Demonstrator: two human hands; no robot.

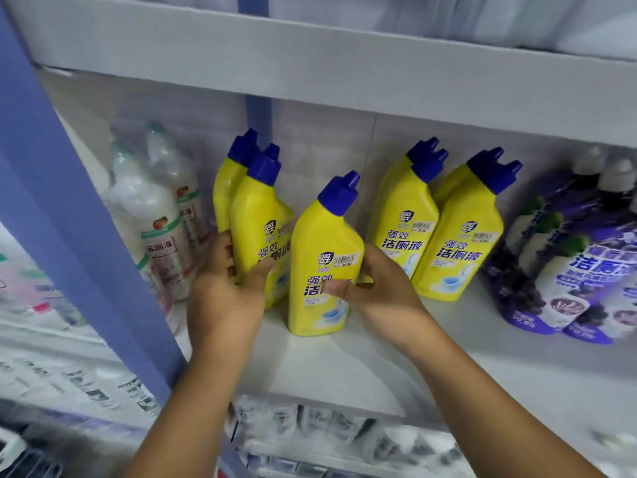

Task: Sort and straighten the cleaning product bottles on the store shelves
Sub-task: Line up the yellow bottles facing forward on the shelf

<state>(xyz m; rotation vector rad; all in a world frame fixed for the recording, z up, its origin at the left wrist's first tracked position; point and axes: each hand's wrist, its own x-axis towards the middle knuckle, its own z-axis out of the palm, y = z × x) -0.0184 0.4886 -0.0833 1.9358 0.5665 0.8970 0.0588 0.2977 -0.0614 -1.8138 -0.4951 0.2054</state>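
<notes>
White store shelving [344, 367] fills the view, with a blue upright post [69, 236] at the left and another shelf board overhead. On the middle shelf stand several groups of cleaning bottles: pale white bottles [151, 215] at the far left, yellow bottles with blue caps in the centre, and purple bottles [579, 263] at the right.

The left hand [224, 288] grips a yellow bottle in the left pair [258, 229], fingers behind it and thumb across its front. The right hand [375, 288] holds the front yellow bottle [324, 257], thumb on the label and fingers curled round its right side. That bottle stands alone, forward of the others and between the two yellow groups.

The right yellow group [448, 229] looks tidy, labels facing out and bottles in rows. The left pair stands close together, one label partly hidden. My judgement is that the sorting by colour is largely done on this shelf, and what remains is to set the front bottle into line and square up the left pair. The purple bottles lean slightly and may need attention too, though blur makes that uncertain.
</notes>
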